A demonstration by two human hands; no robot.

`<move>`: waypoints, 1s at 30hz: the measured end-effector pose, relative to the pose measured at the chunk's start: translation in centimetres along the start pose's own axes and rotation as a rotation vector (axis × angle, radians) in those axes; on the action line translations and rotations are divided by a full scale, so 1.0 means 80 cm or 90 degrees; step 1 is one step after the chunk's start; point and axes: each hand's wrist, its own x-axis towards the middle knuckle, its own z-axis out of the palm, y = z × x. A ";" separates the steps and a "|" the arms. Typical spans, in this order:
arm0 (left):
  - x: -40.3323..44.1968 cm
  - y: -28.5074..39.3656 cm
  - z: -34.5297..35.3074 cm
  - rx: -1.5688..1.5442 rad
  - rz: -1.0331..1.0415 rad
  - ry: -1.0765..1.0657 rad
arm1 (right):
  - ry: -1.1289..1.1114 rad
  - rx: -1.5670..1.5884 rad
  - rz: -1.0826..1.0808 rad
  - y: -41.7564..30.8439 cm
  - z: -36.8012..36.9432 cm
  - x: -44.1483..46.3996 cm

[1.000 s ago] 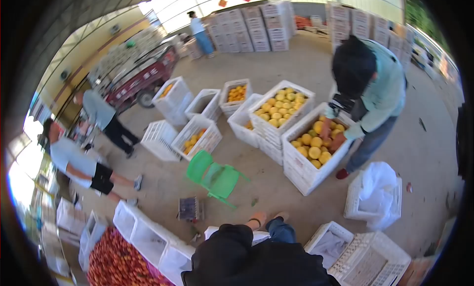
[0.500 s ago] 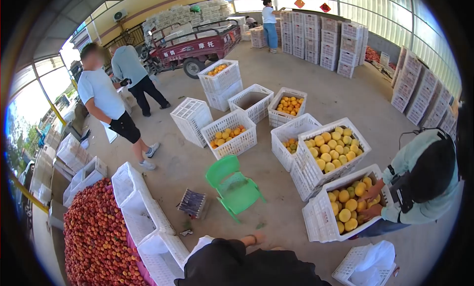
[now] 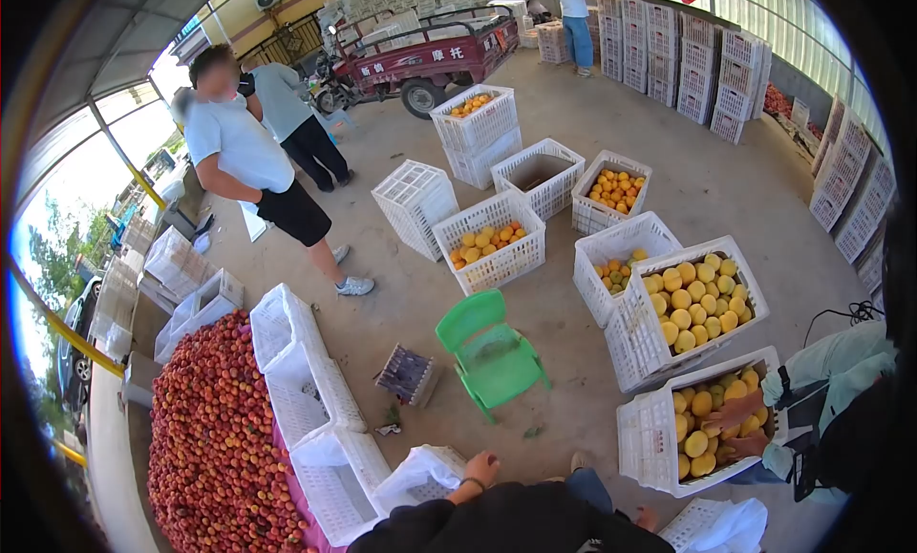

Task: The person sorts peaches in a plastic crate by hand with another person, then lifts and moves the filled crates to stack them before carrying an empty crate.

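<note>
My left hand (image 3: 480, 468), with a dark band at the wrist, hangs loosely open with its fingers slightly bent and nothing seen in it. It is nearest to a white crate (image 3: 413, 478) lined with white plastic. Only part of my right hand (image 3: 647, 520) shows beside my dark top; its fingers appear apart, holding nothing I can see. Close to it is a low white basket (image 3: 680, 526) with a white plastic bag (image 3: 737, 528). A green plastic chair (image 3: 499, 367) stands ahead, beside a small stool (image 3: 406, 372).
At right, a co-worker's hands (image 3: 734, 414) reach into a crate of yellow fruit (image 3: 646, 448). Red fruit (image 3: 215, 438) lies heaped at left behind white crates (image 3: 310, 381). Another person (image 3: 244, 152) stands ahead left. A red three-wheeled truck (image 3: 420, 71) is parked behind.
My view has shifted, so the scene sits farther right and the far background higher. My left hand has bent from a more stretched position. My right hand has come into view.
</note>
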 end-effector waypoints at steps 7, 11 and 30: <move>-0.098 -0.012 0.028 -0.013 -0.165 0.032 | 0.113 -0.075 -0.189 -0.010 0.006 0.082; -0.069 -0.022 0.026 0.003 -0.054 -0.047 | -0.023 0.061 -0.261 -0.102 -0.012 0.131; -0.071 -0.201 0.027 0.538 0.082 -0.410 | -0.001 -0.055 -0.048 -0.030 0.015 0.110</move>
